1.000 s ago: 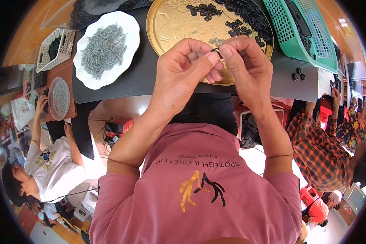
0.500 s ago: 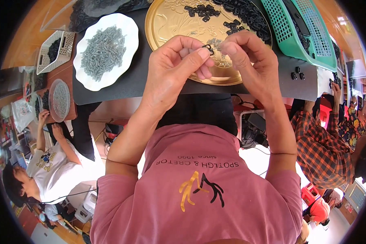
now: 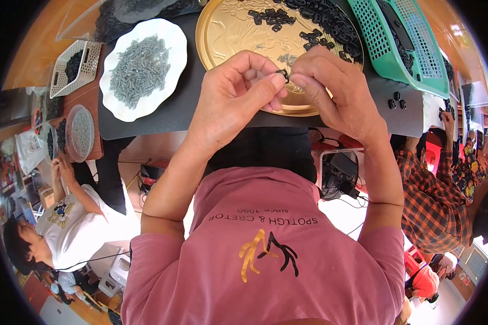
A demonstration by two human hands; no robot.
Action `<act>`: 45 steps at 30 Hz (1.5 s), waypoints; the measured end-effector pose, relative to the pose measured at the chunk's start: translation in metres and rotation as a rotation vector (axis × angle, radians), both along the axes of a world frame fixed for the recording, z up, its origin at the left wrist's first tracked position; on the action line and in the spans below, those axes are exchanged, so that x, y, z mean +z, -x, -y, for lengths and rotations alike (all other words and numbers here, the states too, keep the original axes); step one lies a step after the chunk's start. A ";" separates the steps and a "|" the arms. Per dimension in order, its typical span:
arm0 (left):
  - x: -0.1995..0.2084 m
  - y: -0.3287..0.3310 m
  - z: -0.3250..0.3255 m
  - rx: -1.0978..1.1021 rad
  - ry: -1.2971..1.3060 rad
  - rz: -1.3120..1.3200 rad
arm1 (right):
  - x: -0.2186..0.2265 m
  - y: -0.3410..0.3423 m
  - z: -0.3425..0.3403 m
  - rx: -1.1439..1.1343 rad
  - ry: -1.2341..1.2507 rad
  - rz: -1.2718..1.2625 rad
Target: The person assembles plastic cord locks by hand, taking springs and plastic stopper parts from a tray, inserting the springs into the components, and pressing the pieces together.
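Between the thumb and fingers of my left hand (image 3: 238, 89) is a small black ring-shaped plastic part (image 3: 283, 76). My right hand (image 3: 336, 89) is pinched right beside that part, its thumb and fingertips almost touching it; what they hold, if anything, is too small to see. Both hands are over the front of a round gold tray (image 3: 217, 32). On the tray lie a heap of black plastic parts (image 3: 331, 24), a smaller cluster of them (image 3: 271, 19), and a few small grey screw-like pins (image 3: 286, 58) partly behind my fingers.
Left of the tray, a white scalloped plate (image 3: 111, 103) holds a pile of grey pins. A green basket (image 3: 428, 84) stands at right, with several loose black parts (image 3: 397, 101) in front. Co-workers sit on both sides; a white basket (image 3: 87, 76) is far left.
My right hand has come in toward the black part in my left hand, its wrist swinging outward. At left, the co-worker's hands have come together.
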State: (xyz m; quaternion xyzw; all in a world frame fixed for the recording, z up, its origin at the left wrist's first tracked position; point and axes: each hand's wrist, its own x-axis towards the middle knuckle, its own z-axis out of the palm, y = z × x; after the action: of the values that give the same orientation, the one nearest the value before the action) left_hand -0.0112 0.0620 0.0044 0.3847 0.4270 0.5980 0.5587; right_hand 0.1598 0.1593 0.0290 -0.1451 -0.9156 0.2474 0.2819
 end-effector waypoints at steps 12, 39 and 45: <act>0.003 -0.006 0.006 -0.019 -0.035 -0.013 | 0.000 -0.003 0.005 0.064 0.196 -0.023; -0.012 0.021 0.002 0.029 0.089 0.037 | -0.030 0.098 -0.130 -0.265 -0.274 0.206; -0.014 0.023 0.005 0.021 0.081 0.062 | -0.042 0.117 -0.142 -0.078 -0.427 0.307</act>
State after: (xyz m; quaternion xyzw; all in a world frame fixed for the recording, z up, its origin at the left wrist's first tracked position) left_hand -0.0343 0.0568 -0.0097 0.3385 0.4372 0.5978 0.5804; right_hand 0.0427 0.3018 -0.0129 -0.1535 -0.9728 0.0129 0.1731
